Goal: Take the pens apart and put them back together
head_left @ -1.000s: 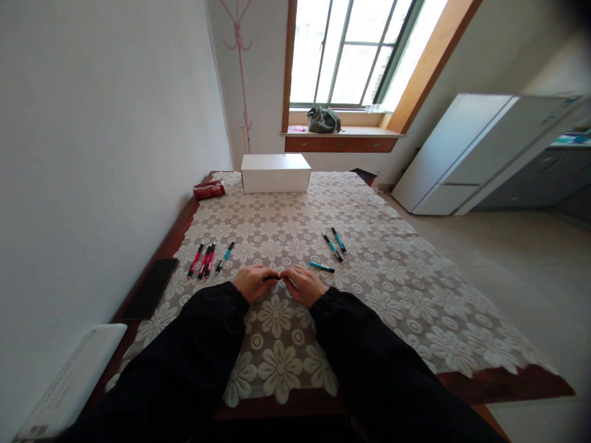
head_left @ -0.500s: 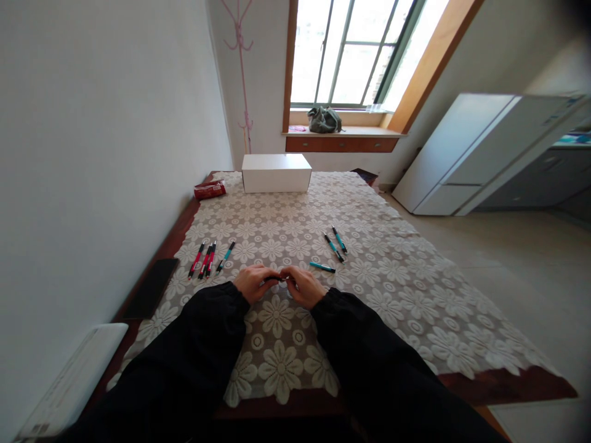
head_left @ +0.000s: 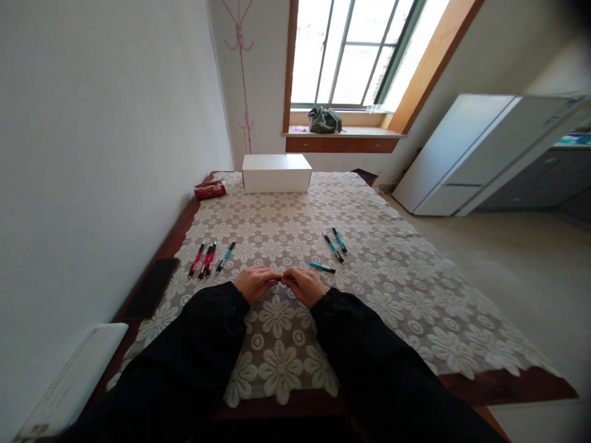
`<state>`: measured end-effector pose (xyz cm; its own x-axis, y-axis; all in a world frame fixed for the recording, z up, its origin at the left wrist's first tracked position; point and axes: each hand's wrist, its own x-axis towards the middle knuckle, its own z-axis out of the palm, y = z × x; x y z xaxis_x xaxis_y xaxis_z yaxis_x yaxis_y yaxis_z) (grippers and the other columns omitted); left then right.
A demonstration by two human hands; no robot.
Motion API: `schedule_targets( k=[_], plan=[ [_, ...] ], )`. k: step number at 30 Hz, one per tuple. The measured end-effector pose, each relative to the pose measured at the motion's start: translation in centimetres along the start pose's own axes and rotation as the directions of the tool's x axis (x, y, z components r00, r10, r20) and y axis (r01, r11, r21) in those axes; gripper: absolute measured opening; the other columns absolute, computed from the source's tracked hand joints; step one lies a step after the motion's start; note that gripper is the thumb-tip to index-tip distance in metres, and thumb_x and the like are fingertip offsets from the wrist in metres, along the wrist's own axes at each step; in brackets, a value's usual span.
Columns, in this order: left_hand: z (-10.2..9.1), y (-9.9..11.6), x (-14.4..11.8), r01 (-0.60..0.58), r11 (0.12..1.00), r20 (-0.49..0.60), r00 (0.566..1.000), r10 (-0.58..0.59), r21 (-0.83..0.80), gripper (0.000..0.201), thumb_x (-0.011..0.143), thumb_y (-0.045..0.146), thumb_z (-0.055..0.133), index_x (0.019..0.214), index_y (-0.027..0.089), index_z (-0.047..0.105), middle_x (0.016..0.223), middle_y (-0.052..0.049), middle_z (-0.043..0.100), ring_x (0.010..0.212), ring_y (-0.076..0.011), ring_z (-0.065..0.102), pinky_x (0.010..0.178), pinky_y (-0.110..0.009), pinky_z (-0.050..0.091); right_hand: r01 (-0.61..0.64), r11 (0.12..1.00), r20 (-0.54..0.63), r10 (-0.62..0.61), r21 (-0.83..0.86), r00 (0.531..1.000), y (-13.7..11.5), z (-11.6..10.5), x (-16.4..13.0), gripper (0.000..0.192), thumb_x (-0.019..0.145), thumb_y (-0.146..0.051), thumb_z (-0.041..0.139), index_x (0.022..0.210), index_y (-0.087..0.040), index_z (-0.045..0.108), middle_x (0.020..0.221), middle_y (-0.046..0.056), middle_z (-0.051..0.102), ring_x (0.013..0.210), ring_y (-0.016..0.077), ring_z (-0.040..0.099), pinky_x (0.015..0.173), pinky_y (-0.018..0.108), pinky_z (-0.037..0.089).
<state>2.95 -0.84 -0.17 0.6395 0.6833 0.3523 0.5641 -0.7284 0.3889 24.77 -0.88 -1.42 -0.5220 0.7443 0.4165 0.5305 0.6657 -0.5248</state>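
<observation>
My left hand (head_left: 253,283) is closed around a thin black pen part (head_left: 279,279), mostly hidden by the fingers. Fingertips of my right hand (head_left: 303,285) pinch together at the other end of it; whatever small piece they grip is too covered to name. Just beyond the right hand lies a short teal pen barrel (head_left: 322,267) with no black section showing. Two teal-and-black pens (head_left: 333,247) rest farther back on the right. To the left of my hands are several red-and-black pens (head_left: 204,261) and one teal-and-black pen (head_left: 226,257).
A floral lace cloth (head_left: 281,363) covers the table. At its far end stand a white box (head_left: 276,174) and a red packet (head_left: 210,189). Along the left edge lie a dark flat phone-like object (head_left: 152,288) and a white device (head_left: 76,375).
The fingertips of both hands have drawn closer together, and less of the black pen part shows between them. The pens on the cloth have not moved.
</observation>
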Motion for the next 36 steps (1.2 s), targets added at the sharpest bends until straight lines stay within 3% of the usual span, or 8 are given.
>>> schedule_targets(
  k=[9,16,28,36],
  plan=[
    [-0.27,0.1,0.02,0.024,1.0,-0.019,1.0,-0.025,-0.015,0.026,0.095,0.035,0.05,0.111,0.024,0.068,0.099,-0.004,0.073,0.086,-0.0169,0.064,0.081,-0.03,0.05,-0.087,0.996,0.023,0.087,0.023,0.996,-0.59,-0.41,0.01,0.004,0.093,-0.024,0.055,0.095,-0.022,0.057,0.075,-0.001,0.068,0.068,0.0131,0.063,0.065,0.022,0.043],
    [0.13,-0.21,-0.04,-0.006,1.0,-0.003,1.0,0.006,-0.023,0.025,0.096,0.034,0.051,0.111,0.024,0.067,0.101,-0.004,0.072,0.087,-0.0167,0.064,0.081,-0.029,0.05,-0.099,0.991,0.1,0.09,0.093,0.991,-0.45,-0.08,-0.11,0.016,0.092,-0.022,0.054,0.108,-0.023,0.052,0.072,-0.004,0.067,0.063,0.0127,0.062,0.064,0.022,0.042],
    [0.23,-0.17,-0.1,-0.009,1.0,0.054,0.999,0.009,-0.006,0.027,0.097,0.032,0.046,0.112,0.023,0.067,0.101,-0.005,0.07,0.089,-0.0166,0.063,0.083,-0.028,0.049,-0.099,0.993,0.095,0.092,0.067,0.991,-0.54,-0.03,-0.1,0.02,0.093,-0.021,0.053,0.112,-0.023,0.052,0.075,-0.003,0.068,0.066,0.0125,0.063,0.066,0.021,0.043],
    [-0.05,0.22,0.01,0.023,0.999,0.028,0.999,-0.023,-0.022,0.022,0.095,0.032,0.049,0.104,0.024,0.068,0.1,-0.004,0.072,0.09,-0.0174,0.065,0.082,-0.03,0.049,-0.059,0.997,0.055,0.056,0.052,0.997,-0.72,-0.24,-0.02,0.02,0.092,-0.029,0.059,0.111,-0.023,0.056,0.081,0.0,0.069,0.074,0.0143,0.064,0.071,0.024,0.047]
  ],
)
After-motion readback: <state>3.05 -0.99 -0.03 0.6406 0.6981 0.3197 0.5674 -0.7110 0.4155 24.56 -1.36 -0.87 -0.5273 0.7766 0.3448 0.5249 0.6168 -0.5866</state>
